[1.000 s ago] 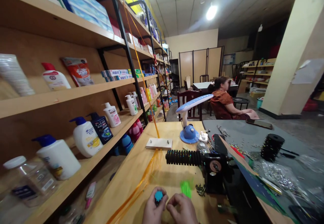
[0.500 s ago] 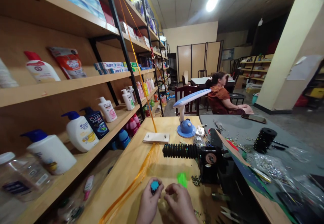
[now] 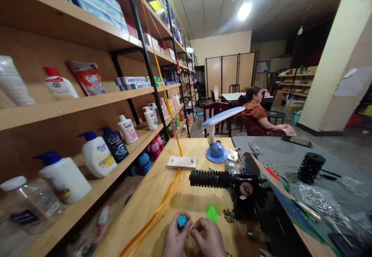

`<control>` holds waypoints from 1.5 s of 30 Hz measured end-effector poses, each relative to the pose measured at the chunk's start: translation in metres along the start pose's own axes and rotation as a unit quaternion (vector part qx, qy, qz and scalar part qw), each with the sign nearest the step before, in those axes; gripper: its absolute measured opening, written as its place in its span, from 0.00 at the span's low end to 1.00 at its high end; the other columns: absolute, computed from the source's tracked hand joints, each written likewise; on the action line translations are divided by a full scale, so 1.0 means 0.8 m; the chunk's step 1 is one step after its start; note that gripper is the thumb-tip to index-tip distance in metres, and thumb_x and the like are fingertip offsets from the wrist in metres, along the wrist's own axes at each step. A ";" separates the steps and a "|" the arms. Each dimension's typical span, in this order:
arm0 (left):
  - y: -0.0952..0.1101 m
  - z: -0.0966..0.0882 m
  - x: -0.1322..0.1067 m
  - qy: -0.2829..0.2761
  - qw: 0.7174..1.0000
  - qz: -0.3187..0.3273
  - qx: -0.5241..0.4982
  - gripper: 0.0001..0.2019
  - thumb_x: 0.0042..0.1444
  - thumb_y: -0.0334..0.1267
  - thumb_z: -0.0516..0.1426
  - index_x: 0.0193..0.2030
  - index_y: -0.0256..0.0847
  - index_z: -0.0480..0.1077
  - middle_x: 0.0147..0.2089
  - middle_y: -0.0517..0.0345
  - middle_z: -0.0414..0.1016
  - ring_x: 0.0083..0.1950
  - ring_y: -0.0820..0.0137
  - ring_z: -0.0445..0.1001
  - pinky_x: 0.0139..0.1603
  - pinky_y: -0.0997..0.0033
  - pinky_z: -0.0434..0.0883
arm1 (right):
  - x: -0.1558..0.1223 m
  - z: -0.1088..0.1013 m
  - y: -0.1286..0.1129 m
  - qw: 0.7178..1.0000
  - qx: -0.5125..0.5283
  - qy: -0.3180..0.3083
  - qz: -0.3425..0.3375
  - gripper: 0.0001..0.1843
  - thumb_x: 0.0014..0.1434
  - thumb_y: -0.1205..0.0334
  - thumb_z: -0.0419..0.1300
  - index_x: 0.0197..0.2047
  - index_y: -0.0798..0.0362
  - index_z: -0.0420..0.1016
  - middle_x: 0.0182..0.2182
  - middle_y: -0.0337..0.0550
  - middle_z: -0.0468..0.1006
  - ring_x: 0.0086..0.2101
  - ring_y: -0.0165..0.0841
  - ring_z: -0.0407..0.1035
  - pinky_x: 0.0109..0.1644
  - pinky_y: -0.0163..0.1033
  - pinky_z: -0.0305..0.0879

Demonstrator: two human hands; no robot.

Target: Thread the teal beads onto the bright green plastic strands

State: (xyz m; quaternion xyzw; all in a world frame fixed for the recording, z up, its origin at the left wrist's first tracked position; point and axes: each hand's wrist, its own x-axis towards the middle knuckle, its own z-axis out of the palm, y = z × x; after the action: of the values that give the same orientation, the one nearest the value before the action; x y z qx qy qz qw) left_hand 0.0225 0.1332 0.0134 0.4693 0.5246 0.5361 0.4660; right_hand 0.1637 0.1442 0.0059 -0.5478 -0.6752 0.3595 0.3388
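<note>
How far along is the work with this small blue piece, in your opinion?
It is hard to judge exactly. Done, it seems: the orange strands already run past the wooden board. In hand: the left hand holds the small blue piece, with the right hand beside it. Left, probably: the green tuft and small dark pieces lie loose on the table.

Your left hand (image 3: 174, 236) and right hand (image 3: 209, 239) are all of your body that shows, and both are bare, with no glove or covering on them. Your fingers (image 3: 201, 225) look short and rounded through the wide head view, with soft creases at the knuckles, and your nails are too small to make out. The bottom edge of the view cuts you off just past the palms — no sleeve or cuff appears.
</note>
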 end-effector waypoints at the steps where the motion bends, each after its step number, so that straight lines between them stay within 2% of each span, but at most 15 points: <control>1: 0.000 0.000 0.000 0.000 1.000 -0.001 0.001 0.25 0.47 0.60 0.66 0.36 0.37 0.69 0.27 0.62 0.66 0.29 0.71 0.65 0.34 0.74 0.66 | 0.001 0.001 0.002 1.000 0.000 -0.001 -0.001 0.07 0.56 0.68 0.60 0.30 0.55 0.79 0.31 0.44 0.80 0.38 0.37 0.73 0.45 0.38 0.59; 8: 0.002 0.002 0.003 0.006 1.000 -0.002 0.000 0.26 0.45 0.61 0.66 0.33 0.38 0.69 0.26 0.62 0.65 0.28 0.71 0.65 0.33 0.74 0.65 | 0.000 0.000 0.010 1.000 0.009 -0.009 -0.011 0.08 0.55 0.63 0.59 0.32 0.54 0.80 0.34 0.46 0.81 0.40 0.40 0.73 0.47 0.41 0.62; 14: -0.005 0.001 0.001 -0.051 0.998 0.004 0.041 0.26 0.49 0.63 0.62 0.34 0.39 0.67 0.25 0.64 0.62 0.27 0.72 0.61 0.30 0.75 0.61 | 0.001 -0.026 -0.007 0.989 0.132 0.063 -0.033 0.19 0.57 0.52 0.59 0.44 0.55 0.81 0.42 0.53 0.81 0.45 0.45 0.75 0.51 0.46 0.66; 18: 0.002 0.006 -0.004 -0.113 0.988 0.039 0.093 0.23 0.53 0.60 0.61 0.32 0.39 0.68 0.25 0.63 0.62 0.27 0.71 0.60 0.31 0.75 0.60 | 0.020 -0.043 -0.025 0.956 0.293 0.008 0.028 0.27 0.53 0.40 0.62 0.39 0.59 0.78 0.34 0.54 0.82 0.38 0.44 0.77 0.45 0.43 0.69; 20: 0.009 0.008 -0.003 -0.152 0.978 0.061 0.127 0.20 0.55 0.56 0.61 0.32 0.39 0.68 0.27 0.61 0.64 0.29 0.70 0.61 0.33 0.74 0.61 | 0.030 -0.048 -0.031 0.938 0.344 -0.011 0.047 0.28 0.48 0.39 0.66 0.36 0.59 0.76 0.29 0.52 0.81 0.35 0.42 0.77 0.43 0.42 0.69; 24: 0.016 0.010 0.005 -0.239 0.955 0.068 0.161 0.16 0.57 0.51 0.59 0.31 0.39 0.68 0.30 0.57 0.67 0.33 0.69 0.64 0.37 0.73 0.63 | 0.039 -0.050 -0.032 0.927 0.368 -0.001 0.067 0.25 0.43 0.42 0.70 0.29 0.58 0.74 0.23 0.46 0.79 0.29 0.37 0.75 0.38 0.39 0.68; 27: 0.008 0.005 0.012 -0.261 0.949 0.073 0.161 0.17 0.56 0.52 0.59 0.32 0.38 0.69 0.30 0.56 0.69 0.32 0.69 0.64 0.36 0.73 0.64 | 0.036 -0.052 -0.025 0.925 0.373 0.014 0.072 0.23 0.43 0.44 0.70 0.25 0.56 0.72 0.22 0.46 0.79 0.27 0.36 0.74 0.37 0.38 0.67; 30: 0.000 0.003 0.013 -0.231 0.957 0.065 0.162 0.21 0.53 0.57 0.59 0.34 0.38 0.75 0.32 0.52 0.75 0.35 0.64 0.71 0.39 0.72 0.68 | 0.026 -0.053 -0.017 0.922 0.375 0.048 0.081 0.21 0.43 0.45 0.69 0.25 0.57 0.75 0.26 0.47 0.80 0.30 0.36 0.74 0.40 0.37 0.66; 33: 0.006 0.016 0.005 -0.099 0.984 0.050 0.143 0.24 0.51 0.60 0.60 0.39 0.39 0.78 0.39 0.48 0.80 0.40 0.60 0.76 0.43 0.70 0.72 | 0.013 -0.049 -0.012 0.914 0.378 0.095 0.112 0.21 0.45 0.45 0.69 0.29 0.57 0.79 0.30 0.47 0.81 0.34 0.37 0.73 0.40 0.36 0.65; 35: 0.015 0.033 -0.005 -0.022 0.988 0.059 0.139 0.23 0.51 0.60 0.61 0.39 0.40 0.77 0.39 0.50 0.81 0.36 0.62 0.76 0.39 0.71 0.72 | 0.003 -0.042 -0.010 0.888 0.420 0.115 0.150 0.23 0.43 0.43 0.70 0.31 0.56 0.80 0.32 0.46 0.81 0.37 0.38 0.73 0.37 0.35 0.64; 37: 0.021 0.052 -0.015 0.010 0.981 0.093 0.172 0.19 0.49 0.58 0.62 0.36 0.43 0.77 0.35 0.54 0.81 0.31 0.64 0.76 0.35 0.72 0.71 | -0.006 -0.033 -0.007 0.843 0.491 0.123 0.184 0.25 0.38 0.42 0.72 0.31 0.55 0.79 0.33 0.45 0.81 0.38 0.38 0.74 0.35 0.33 0.63; 38: 0.023 0.060 -0.018 0.023 0.976 0.117 0.181 0.17 0.50 0.56 0.62 0.36 0.45 0.77 0.36 0.54 0.81 0.34 0.63 0.77 0.37 0.72 0.72 | -0.010 -0.029 -0.004 0.819 0.525 0.126 0.193 0.26 0.36 0.41 0.74 0.30 0.54 0.79 0.32 0.44 0.81 0.36 0.37 0.73 0.35 0.33 0.63; 41: 0.017 0.071 -0.023 0.031 0.968 0.140 0.206 0.14 0.52 0.53 0.62 0.39 0.47 0.77 0.39 0.54 0.82 0.38 0.61 0.80 0.38 0.73 0.73 | -0.018 -0.021 0.007 0.782 0.577 0.126 0.196 0.27 0.34 0.41 0.76 0.29 0.55 0.77 0.28 0.40 0.78 0.29 0.31 0.71 0.33 0.32 0.64; 43: 0.011 0.069 -0.022 -0.010 0.964 0.142 0.227 0.13 0.52 0.52 0.62 0.39 0.48 0.78 0.39 0.54 0.83 0.37 0.62 0.81 0.37 0.74 0.73 | -0.023 -0.020 0.013 0.784 0.574 0.125 0.200 0.29 0.33 0.40 0.76 0.29 0.55 0.77 0.27 0.40 0.77 0.29 0.30 0.70 0.33 0.32 0.64; 45: 0.007 0.064 -0.020 -0.035 0.958 0.158 0.236 0.12 0.53 0.51 0.62 0.37 0.47 0.78 0.38 0.55 0.82 0.36 0.62 0.81 0.39 0.75 0.74 | -0.029 -0.024 0.016 0.810 0.534 0.120 0.210 0.32 0.33 0.37 0.75 0.30 0.56 0.77 0.26 0.42 0.77 0.29 0.32 0.71 0.32 0.33 0.64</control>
State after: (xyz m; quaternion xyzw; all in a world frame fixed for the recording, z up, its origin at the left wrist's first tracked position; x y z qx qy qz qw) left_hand 0.0753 0.1239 0.0192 0.6615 0.5386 0.4471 0.2692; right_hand 0.1902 0.1256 0.0029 -0.4474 -0.1995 0.6573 0.5726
